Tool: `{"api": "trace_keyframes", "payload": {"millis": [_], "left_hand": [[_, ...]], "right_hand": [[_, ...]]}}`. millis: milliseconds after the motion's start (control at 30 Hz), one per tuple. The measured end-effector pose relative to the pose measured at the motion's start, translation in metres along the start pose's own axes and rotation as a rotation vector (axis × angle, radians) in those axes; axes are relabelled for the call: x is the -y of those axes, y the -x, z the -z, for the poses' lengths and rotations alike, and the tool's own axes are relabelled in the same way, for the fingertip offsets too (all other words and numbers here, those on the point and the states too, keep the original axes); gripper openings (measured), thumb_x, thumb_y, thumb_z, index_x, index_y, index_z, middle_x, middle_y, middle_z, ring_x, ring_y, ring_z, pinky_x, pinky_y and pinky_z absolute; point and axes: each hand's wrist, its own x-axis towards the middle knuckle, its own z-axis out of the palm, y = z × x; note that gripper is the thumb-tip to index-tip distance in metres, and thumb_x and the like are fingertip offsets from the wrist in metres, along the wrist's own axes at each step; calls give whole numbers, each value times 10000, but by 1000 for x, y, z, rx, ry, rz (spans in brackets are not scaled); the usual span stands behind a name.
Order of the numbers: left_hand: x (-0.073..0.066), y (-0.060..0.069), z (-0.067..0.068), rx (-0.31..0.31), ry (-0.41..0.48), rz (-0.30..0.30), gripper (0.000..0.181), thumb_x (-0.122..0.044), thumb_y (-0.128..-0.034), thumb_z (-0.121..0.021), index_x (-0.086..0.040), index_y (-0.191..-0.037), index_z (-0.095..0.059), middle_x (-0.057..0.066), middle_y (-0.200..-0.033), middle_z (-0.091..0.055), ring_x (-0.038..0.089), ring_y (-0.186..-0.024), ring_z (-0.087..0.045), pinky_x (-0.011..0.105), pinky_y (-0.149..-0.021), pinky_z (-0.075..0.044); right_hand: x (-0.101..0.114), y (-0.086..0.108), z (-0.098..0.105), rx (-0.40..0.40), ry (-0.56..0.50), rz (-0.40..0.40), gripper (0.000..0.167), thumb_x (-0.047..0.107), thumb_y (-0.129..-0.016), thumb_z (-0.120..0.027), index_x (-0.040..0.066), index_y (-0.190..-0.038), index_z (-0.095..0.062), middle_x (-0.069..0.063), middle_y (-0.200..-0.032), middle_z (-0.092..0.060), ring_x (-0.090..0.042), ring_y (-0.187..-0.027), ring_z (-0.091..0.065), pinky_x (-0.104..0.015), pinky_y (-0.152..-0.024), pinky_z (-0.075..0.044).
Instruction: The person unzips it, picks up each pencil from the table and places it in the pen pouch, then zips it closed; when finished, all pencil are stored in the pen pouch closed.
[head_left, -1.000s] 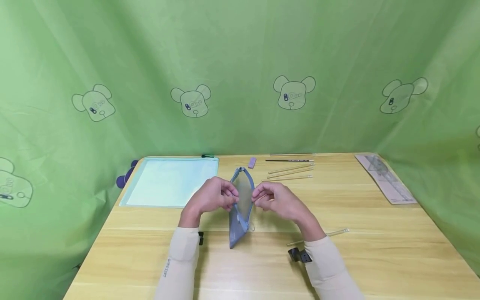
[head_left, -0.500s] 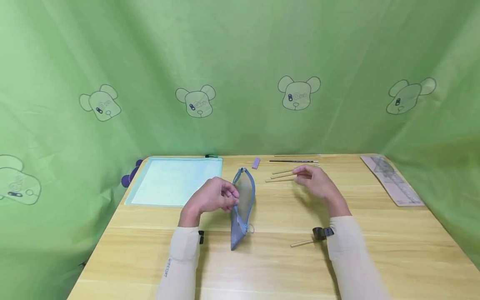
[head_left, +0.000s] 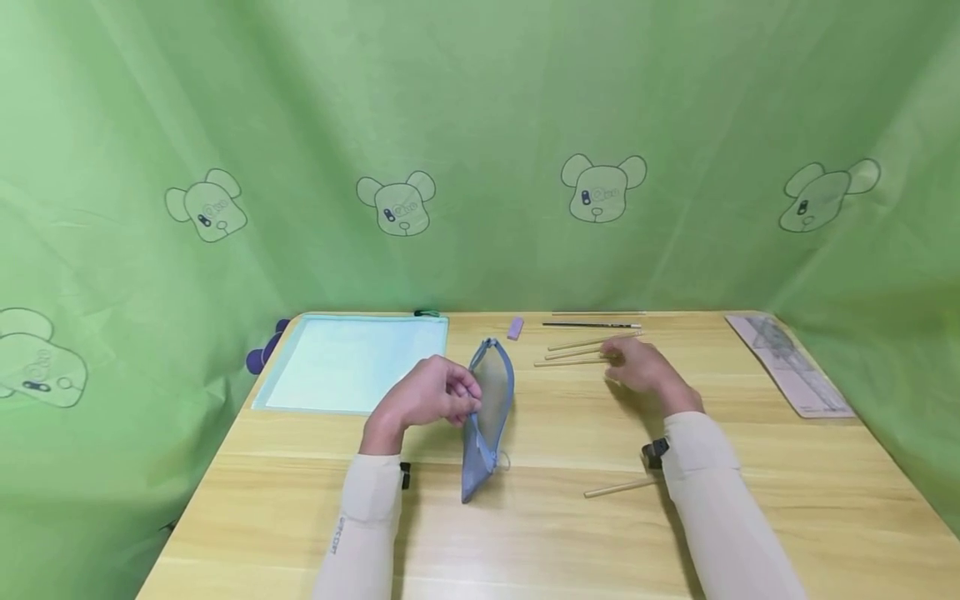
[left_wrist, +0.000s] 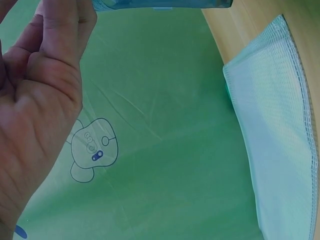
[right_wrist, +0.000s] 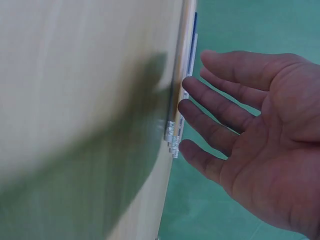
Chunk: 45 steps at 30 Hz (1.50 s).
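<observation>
A blue-grey zip pouch (head_left: 496, 392) stands with its mouth gaping near the middle of the table. My left hand (head_left: 429, 397) pinches the pouch's left edge between thumb and fingers; in the left wrist view only a strip of the pouch (left_wrist: 165, 4) shows at the top. Over the eraser ends of several wooden pencils (head_left: 573, 353) is my right hand (head_left: 643, 367). The right wrist view has that hand (right_wrist: 260, 125) with its fingers nearly straight and spread, close to the pencils (right_wrist: 176, 105). Whether a fingertip touches one, I cannot tell.
A light-blue mesh folder (head_left: 356, 362) lies at the back left. Behind the pencils are a dark pencil (head_left: 588, 324) and a purple eraser (head_left: 515, 328). A printed pink sheet (head_left: 787, 364) lies at right. One pencil (head_left: 617, 488) is partly under my right forearm.
My right hand has let go of the pouch's right edge and moved right and away from me to the pencils. The left hand still pinches the pouch. The head view has shifted slightly.
</observation>
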Motion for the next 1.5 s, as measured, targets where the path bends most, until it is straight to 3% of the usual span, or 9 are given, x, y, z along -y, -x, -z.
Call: {"api": "trace_keyframes", "payload": {"millis": [167, 333, 500, 667, 1067, 1500], "left_hand": [[0, 0, 0, -2, -9, -13, 44, 11, -938, -784, 4, -981, -783, 115, -882, -793, 163, -661, -745, 419, -720, -697], [0, 0, 1, -10, -11, -9, 39, 10, -940, -778, -2, -977, -784, 106, -879, -796, 170, -664, -748, 370, -697, -691], [-1, 1, 1, -13, -18, -9, 38, 3, -941, -779, -4, -978, -785, 104, -873, -795, 175, -665, -745, 426, -721, -696], [0, 2, 1, -13, -20, -12, 38, -9, -941, -784, -2, -978, -786, 112, -866, -792, 180, -663, -746, 481, -742, -695], [1, 0, 2, -11, -29, -17, 43, -10, -938, -796, -11, -980, -787, 110, -844, -796, 165, -652, -742, 369, -689, -687], [0, -1, 1, -12, -29, -2, 44, -14, -940, -797, -17, -982, -783, 81, -824, -789, 173, -659, -746, 342, -685, -683]], "right_hand": [[-1, -3, -3, 2, 59, -2, 452, -38, -940, -681, -50, -1387, -621, -327, -1451, -614, -539, -1385, -548, -676, -1206, -440], [0, -3, -5, -8, 103, -13, 329, -117, -834, -689, -6, -1143, -709, -266, -1240, -709, -461, -1189, -648, -637, -1085, -539], [-3, 1, -13, -11, 117, -17, 215, -90, -835, -679, 28, -1011, -712, -135, -998, -699, -294, -936, -624, -432, -845, -571], [2, 12, -21, 33, 55, -40, 144, -20, -897, -723, 28, -1027, -685, -72, -929, -638, -220, -858, -575, -310, -743, -505], [29, 22, -47, 88, -161, 39, 258, -45, -883, -799, -68, -1117, -693, -111, -946, -663, -188, -858, -609, -227, -703, -537], [51, 27, -54, 44, -19, -47, 263, -46, -846, -785, -14, -1086, -682, -57, -897, -622, -201, -829, -574, -312, -760, -512]]}}
